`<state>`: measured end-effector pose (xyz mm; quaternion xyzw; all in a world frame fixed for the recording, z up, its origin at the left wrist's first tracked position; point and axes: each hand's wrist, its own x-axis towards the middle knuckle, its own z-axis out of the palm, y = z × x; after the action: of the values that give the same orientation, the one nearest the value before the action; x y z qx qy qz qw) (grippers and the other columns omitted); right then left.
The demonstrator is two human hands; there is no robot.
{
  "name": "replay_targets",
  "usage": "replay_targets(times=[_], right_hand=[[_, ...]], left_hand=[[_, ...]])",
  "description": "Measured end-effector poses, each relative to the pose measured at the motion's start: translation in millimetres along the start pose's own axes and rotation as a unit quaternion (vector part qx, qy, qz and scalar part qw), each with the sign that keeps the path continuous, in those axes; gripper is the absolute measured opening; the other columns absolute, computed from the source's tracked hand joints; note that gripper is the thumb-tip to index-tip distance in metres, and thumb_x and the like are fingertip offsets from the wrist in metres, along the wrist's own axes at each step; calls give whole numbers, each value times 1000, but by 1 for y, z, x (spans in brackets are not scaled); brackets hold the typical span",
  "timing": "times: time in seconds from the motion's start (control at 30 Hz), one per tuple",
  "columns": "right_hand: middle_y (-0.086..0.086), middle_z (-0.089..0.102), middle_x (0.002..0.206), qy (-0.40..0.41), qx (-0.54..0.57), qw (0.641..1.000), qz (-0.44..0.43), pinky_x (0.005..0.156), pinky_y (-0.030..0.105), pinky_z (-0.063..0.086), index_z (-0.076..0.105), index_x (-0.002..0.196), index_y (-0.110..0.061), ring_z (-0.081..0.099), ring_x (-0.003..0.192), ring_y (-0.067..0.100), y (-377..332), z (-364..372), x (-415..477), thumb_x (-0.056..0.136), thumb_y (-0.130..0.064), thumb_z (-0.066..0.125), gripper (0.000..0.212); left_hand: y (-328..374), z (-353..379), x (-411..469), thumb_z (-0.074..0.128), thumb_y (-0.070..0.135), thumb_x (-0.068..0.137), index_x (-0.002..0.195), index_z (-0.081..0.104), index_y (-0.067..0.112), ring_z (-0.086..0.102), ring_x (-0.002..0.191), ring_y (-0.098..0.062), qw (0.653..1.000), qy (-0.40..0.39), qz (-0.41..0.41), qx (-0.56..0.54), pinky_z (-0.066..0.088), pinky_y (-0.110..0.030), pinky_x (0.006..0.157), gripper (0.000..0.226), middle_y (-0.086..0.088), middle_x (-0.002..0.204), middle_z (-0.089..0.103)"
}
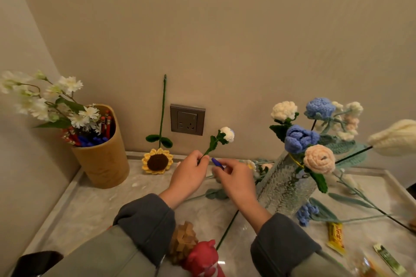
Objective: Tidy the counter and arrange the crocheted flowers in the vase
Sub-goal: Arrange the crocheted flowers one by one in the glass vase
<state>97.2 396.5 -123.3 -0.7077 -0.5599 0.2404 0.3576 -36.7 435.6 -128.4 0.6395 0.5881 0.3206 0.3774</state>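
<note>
A small white crocheted flower on a short green stem is pinched at its stem base by the fingertips of the left hand, at centre frame above the pale marble counter. A blue pen-like object is gripped by the right hand, just beside the left.

The textured clear glass vase is seen right of the hands, already filled with blue, cream and peach crocheted blooms. More crocheted stems are laid on the counter around and behind it, one passing under the right wrist.

A crocheted sunflower is propped head-down against the wall beside a grey socket. A tan cylindrical holder of pens and white artificial blossoms is noted at left. A wooden interlocking puzzle, red figurine and yellow wrapper are placed along the bottom edge.
</note>
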Motion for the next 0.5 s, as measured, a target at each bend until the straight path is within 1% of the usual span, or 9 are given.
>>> replay_targets(times=[0.1,0.17,0.27,0.33,0.37,0.43,0.5], right_hand=[[-13,56,88,26,46,998,-46,63,13,38,70,107,-34,55,77,-2,-25,-9,-4,87,-38,68,21],[-12,56,91,23,103,992,-68,68,15,41,69,104,-36,56,79,-3,-43,-15,-8,88,-36,67,16],[-11,63,92,17,163,982,-95,73,21,46,67,95,-40,59,82,-2,-72,-23,-15,91,-31,65,11],[-11,68,91,6,207,972,-107,75,30,54,65,90,-44,64,85,2,-92,-23,-19,92,-27,63,18],[-10,70,91,-2,227,967,-112,77,37,57,65,92,-43,66,86,5,-102,-21,-21,93,-25,62,18],[-7,72,91,-12,248,960,-128,77,46,59,65,98,-36,69,87,10,-123,-16,-24,93,-23,61,14],[-5,71,90,-15,261,952,-157,75,50,58,64,97,-35,69,86,14,-145,-8,-26,93,-22,61,14]], left_hand=[[12,-18,-7,41,43,95,74,53,23,59,64,-20,999,13,14,-26,51,-46,67,31,1,64,59],[20,-33,-15,41,41,96,71,52,23,56,61,-19,998,30,35,-46,50,-47,66,32,3,61,55],[28,-54,-31,40,38,97,72,52,25,54,60,-13,991,77,67,-82,50,-47,66,30,6,62,54],[32,-69,-43,40,37,97,76,55,30,55,62,-12,985,106,89,-102,50,-45,65,27,8,65,57],[33,-77,-49,40,36,98,80,56,34,56,63,-11,982,120,98,-109,50,-43,64,25,8,68,58],[33,-94,-60,38,35,100,91,57,38,57,66,-8,976,148,111,-115,50,-37,64,22,8,74,60],[30,-111,-70,37,31,101,99,56,39,56,63,-5,968,178,122,-125,49,-31,61,21,10,77,63]])
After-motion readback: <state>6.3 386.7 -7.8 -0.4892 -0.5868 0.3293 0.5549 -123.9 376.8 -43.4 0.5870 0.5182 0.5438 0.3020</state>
